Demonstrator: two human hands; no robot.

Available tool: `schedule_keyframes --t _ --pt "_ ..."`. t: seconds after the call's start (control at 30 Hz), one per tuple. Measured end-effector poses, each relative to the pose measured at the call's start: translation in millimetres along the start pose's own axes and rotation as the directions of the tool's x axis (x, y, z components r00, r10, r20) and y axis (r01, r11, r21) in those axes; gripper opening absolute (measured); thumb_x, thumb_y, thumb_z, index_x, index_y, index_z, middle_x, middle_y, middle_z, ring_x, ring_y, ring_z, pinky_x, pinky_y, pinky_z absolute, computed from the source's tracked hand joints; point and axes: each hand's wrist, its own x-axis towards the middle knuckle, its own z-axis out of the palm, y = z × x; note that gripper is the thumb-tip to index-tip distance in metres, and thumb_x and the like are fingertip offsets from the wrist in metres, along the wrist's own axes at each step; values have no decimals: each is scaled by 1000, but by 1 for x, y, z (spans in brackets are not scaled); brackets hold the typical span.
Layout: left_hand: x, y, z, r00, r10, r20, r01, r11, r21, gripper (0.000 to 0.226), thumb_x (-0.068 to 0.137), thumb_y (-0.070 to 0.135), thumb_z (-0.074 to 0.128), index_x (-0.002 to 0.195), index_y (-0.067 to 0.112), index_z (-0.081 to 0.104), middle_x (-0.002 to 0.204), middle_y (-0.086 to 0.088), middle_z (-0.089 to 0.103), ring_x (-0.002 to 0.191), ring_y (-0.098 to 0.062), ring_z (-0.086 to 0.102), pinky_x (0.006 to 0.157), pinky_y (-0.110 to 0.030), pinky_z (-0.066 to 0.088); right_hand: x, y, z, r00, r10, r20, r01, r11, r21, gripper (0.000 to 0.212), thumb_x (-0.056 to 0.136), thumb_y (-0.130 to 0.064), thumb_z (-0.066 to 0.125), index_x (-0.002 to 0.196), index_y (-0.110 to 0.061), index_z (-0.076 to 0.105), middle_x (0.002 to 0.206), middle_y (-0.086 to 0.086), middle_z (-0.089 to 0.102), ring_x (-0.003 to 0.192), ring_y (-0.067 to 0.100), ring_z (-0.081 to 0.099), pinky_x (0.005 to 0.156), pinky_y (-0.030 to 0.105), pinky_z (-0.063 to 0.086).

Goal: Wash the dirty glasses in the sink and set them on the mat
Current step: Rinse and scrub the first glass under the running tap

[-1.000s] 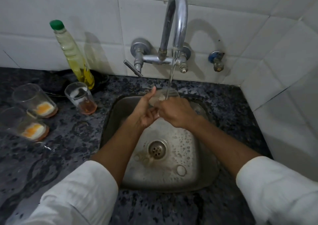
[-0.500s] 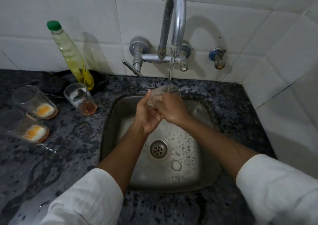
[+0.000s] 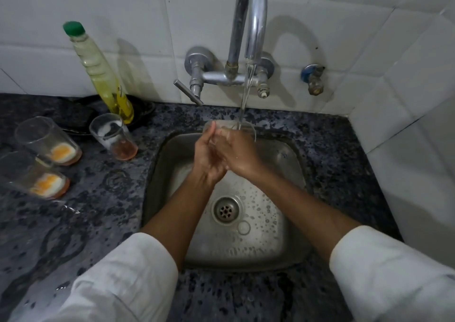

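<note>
A clear glass is held over the steel sink, under water running from the chrome tap. My left hand wraps the glass from the left. My right hand grips it from the right, fingers over its side. Most of the glass is hidden by my hands. Three dirty glasses stand on the dark counter to the left: one with foam and brown liquid, and two with orange residue, one further back and one nearer.
A yellow dish-soap bottle with a green cap leans at the tiled wall, beside a dark cloth. A small blue-handled valve sits right of the tap. The speckled granite counter is wet.
Both hands have lifted the glass slightly up and back, closer under the stream, and shifted their grip around it. The dirty glasses on the counter have not moved.
</note>
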Motion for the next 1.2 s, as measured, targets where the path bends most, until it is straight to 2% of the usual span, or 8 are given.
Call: schedule_keyframes --t 0.2,0.3,0.37,0.53,0.73,0.93,1.03,1.2 --pt "-1 7 -4 984 -141 -111 161 965 207 67 95 55 51 127 -3 60 115 -20 69 106 -30 67 100 -41 51 -8 17 -19 929 -182 321 355 681 -641 22 96 -26 45 110 -17 59 100 8 67 90 28 63 62 33 36" --pt "-3 0 -8 997 -72 -3 72 997 14 48 98 38 51 124 -1 58 114 -20 64 109 -31 63 101 -44 48 2 9 3 994 109 31 -109 994 -12 24 95 -27 46 85 -19 66 83 3 67 79 21 65 63 37 45" --pt "-2 2 -7 999 -34 -2 34 997 64 24 97 23 54 100 3 67 99 -16 66 93 -26 67 88 -40 52 2 8 8 950 311 10 -293 882 370 28 94 -30 47 83 -16 68 78 3 69 74 20 67 61 42 52" --pt "-4 16 1 954 -163 -251 218 954 207 43 86 27 72 116 -2 63 102 -18 68 99 -30 66 86 -42 58 -17 25 -22 926 -32 377 263 771 -580 20 93 -32 42 92 -16 55 95 6 62 93 28 61 65 35 37" --pt "-7 5 -9 930 -261 -257 285 956 63 83 72 50 81 131 -4 58 130 -21 64 117 -29 65 99 -41 53 -19 16 -23 895 -209 393 441 531 -723 21 95 -18 46 111 -14 58 105 6 67 95 27 63 61 34 30" --pt "-9 -4 -4 972 -230 -47 229 973 -19 87 87 67 50 142 -1 48 139 -25 54 128 -37 55 106 -46 45 -14 23 0 980 81 180 -51 985 -166 27 93 -22 48 108 -16 70 103 7 69 96 23 64 72 31 47" --pt "-9 -4 1 991 -26 -128 27 1000 7 55 87 46 62 117 -1 59 105 -20 64 93 -32 66 80 -38 56 -20 27 5 909 368 198 -382 543 748 19 87 -6 55 99 -10 69 100 9 69 89 17 62 68 23 44" --pt "-13 -3 14 868 442 -225 -200 726 658 54 65 25 86 113 28 61 109 0 70 102 -19 69 85 -39 58 -20 42 27 696 612 377 -262 -273 926 18 89 -23 49 88 -11 62 77 5 64 63 15 58 55 22 46"
